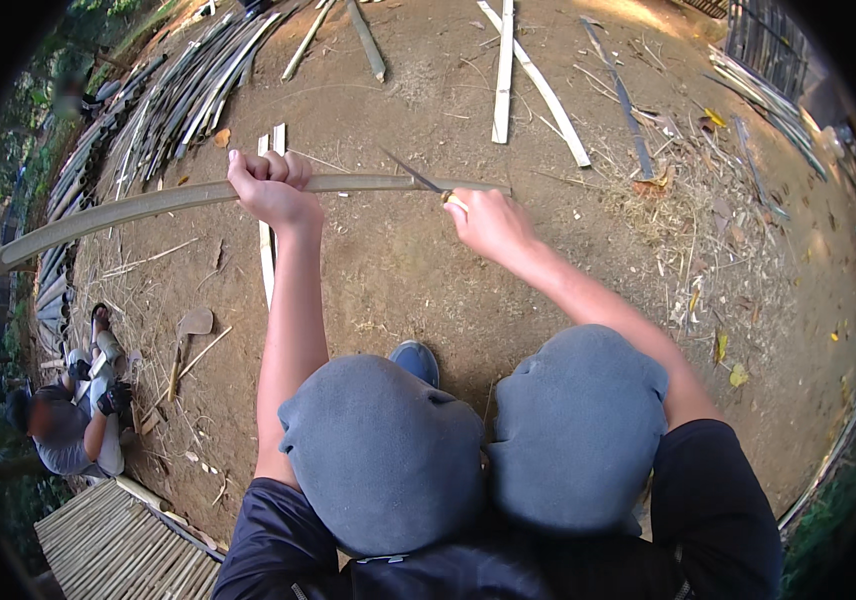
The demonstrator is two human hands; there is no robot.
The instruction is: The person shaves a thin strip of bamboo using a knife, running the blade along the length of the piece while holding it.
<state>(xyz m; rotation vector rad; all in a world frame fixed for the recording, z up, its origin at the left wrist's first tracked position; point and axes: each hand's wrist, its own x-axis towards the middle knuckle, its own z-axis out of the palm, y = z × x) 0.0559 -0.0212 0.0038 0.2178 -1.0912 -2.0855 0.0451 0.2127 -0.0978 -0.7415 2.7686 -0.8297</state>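
Observation:
My left hand (274, 190) is closed around a long split-bamboo strip (153, 202), which reaches from the far left across to my right hand. In my right hand (493, 226) is a knife (416, 172), gripped by its pale handle. Its thin, dark blade points up and left and crosses the strip close to the strip's right end. Whether the edge has bitten into the bamboo is too small to tell. Both forearms stretch out beyond my grey-clad knees (383, 455). The right fingers wrap the handle and partly hide it.
Long bamboo poles (183, 95) lie piled at the upper left. Loose strips (504, 75) rest on the dirt ahead, with shavings (683, 235) at right. A broad-bladed tool (195, 321) lies at left, near a seated person (73, 415) wearing gloves. A slatted bamboo platform (118, 545) stands lower left.

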